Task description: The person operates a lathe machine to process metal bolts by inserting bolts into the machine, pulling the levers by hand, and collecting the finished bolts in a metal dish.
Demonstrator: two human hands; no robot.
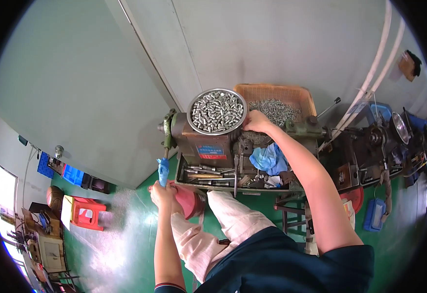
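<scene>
My left hand (161,196) is closed round the lower end of a machine lever, whose grip is wrapped in blue plastic (163,171). The lever hangs from the left end of a small bench lathe (206,146). On top of the machine stands a round metal bowl (191,119) full of small shiny metal pieces (218,111). My right hand (256,121) is at the machine's working end, just right of the bowl. Its fingers are bent together, and what they hold, if anything, is too small and hidden to make out.
Behind my right hand, an orange basket (299,93) holds many metal pieces. Tools lie in the tray (181,171) below, beside a blue cloth (269,158). A red bucket (190,202) is near my left knee. Another machine (364,146) stands right; a red stool (89,213) is left.
</scene>
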